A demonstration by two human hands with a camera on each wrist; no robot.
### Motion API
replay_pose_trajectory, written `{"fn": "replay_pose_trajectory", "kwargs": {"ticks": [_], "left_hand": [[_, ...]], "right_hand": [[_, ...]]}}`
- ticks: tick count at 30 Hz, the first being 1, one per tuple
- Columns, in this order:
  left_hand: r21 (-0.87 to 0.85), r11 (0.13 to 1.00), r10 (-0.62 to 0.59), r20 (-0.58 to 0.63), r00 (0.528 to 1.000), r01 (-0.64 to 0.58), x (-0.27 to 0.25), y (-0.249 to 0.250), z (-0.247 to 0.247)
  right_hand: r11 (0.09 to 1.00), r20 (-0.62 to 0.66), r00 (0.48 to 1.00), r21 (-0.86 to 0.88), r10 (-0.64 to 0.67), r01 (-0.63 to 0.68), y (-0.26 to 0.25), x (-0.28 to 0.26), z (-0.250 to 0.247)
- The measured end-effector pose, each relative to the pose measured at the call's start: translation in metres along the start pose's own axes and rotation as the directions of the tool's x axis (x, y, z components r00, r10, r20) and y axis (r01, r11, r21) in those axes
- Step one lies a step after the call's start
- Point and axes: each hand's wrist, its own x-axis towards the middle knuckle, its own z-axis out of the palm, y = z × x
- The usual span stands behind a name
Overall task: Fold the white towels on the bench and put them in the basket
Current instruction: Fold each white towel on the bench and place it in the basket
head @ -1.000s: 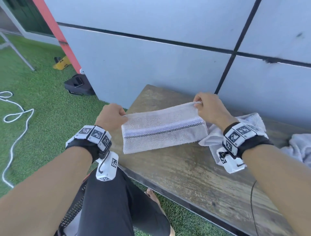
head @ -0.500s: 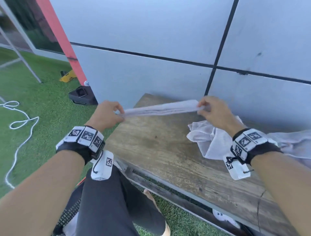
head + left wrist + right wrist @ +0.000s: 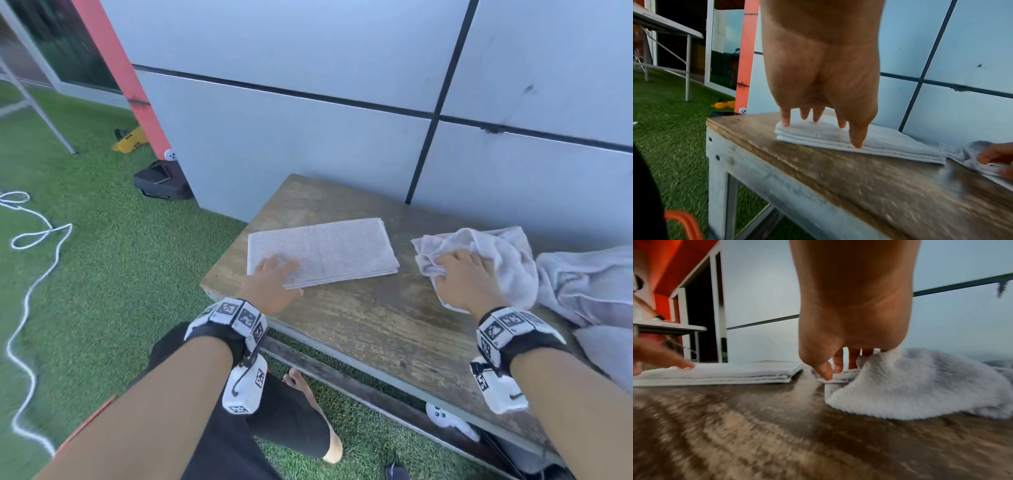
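Observation:
A folded white towel lies flat at the left end of the wooden bench. My left hand rests on its near left corner with straight fingers. To the right lies a crumpled white towel. My right hand is on its left part, and in the right wrist view the thumb and fingers pinch a fold of that cloth. More loose white towels are heaped at the far right. An orange basket rim shows low beside my leg.
A grey panelled wall runs right behind the bench. On the grass to the left lie a white rope, a black bag and a yellow object. A white controller lies under the bench, near my bare foot.
The towel both hands held stretched in the air now lies folded on the bench. My left hand went flat onto it; my right hand let go and moved to the crumpled towel.

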Motion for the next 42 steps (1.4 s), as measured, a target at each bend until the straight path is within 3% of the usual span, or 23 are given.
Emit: {"fn": "replay_pose_trajectory", "kwargs": {"ticks": [3, 5, 7, 9, 13, 16, 23, 30, 33, 37, 39, 42], "left_hand": [[-0.011, 1.0, -0.024, -0.094, 0.995, 0.023, -0.004, 0.006, 0.01], [-0.009, 1.0, -0.027, -0.144, 0.989, 0.027, -0.006, 0.007, 0.013], [0.021, 1.0, -0.019, -0.172, 0.985, 0.023, -0.006, 0.006, 0.015], [0.024, 1.0, -0.009, -0.227, 0.974, 0.015, -0.008, 0.006, 0.014], [-0.096, 0.995, -0.018, -0.314, 0.949, -0.013, -0.007, 0.001, 0.008], [-0.102, 0.991, 0.049, -0.284, 0.958, -0.081, -0.007, 0.001, 0.003], [-0.066, 0.971, 0.208, -0.253, 0.945, -0.232, -0.009, 0.005, 0.008], [-0.07, 0.969, 0.211, -0.262, 0.942, -0.237, -0.011, 0.013, 0.002], [-0.061, 0.962, 0.232, -0.318, 0.919, -0.265, -0.013, 0.013, -0.006], [-0.066, 0.951, 0.256, -0.378, 0.89, -0.302, -0.015, 0.01, -0.009], [-0.073, 0.956, 0.236, -0.375, 0.896, -0.283, -0.018, 0.008, -0.006], [-0.013, 0.987, 0.153, -0.26, 0.953, -0.162, -0.022, 0.005, 0.001]], "right_hand": [[1.0, -0.131, 0.991, -0.002, 0.022, -0.023, -0.006, -0.002, -0.013], [0.989, -0.239, 0.966, 0.08, -0.101, 0.124, -0.023, -0.004, -0.017], [0.934, -0.18, 0.929, 0.099, -0.322, 0.343, -0.044, -0.008, -0.012], [0.909, -0.103, 0.907, 0.052, -0.407, 0.414, -0.058, -0.011, 0.002], [0.941, -0.144, 0.935, 0.049, -0.324, 0.334, -0.065, -0.016, 0.016], [0.947, -0.21, 0.924, -0.048, -0.321, 0.318, -0.056, -0.02, 0.018], [0.961, -0.227, 0.935, -0.014, -0.272, 0.276, -0.01, -0.041, 0.014], [0.939, -0.304, 0.901, 0.057, -0.308, 0.34, 0.01, -0.059, 0.003], [0.926, -0.342, 0.882, 0.074, -0.324, 0.369, 0.006, -0.06, -0.001], [0.909, -0.318, 0.899, 0.187, -0.302, 0.372, 0.0, -0.061, -0.005], [0.893, -0.304, 0.903, 0.239, -0.303, 0.38, 0.001, -0.06, 0.0], [0.872, -0.305, 0.913, 0.322, -0.272, 0.368, 0.005, -0.057, 0.01]]}}
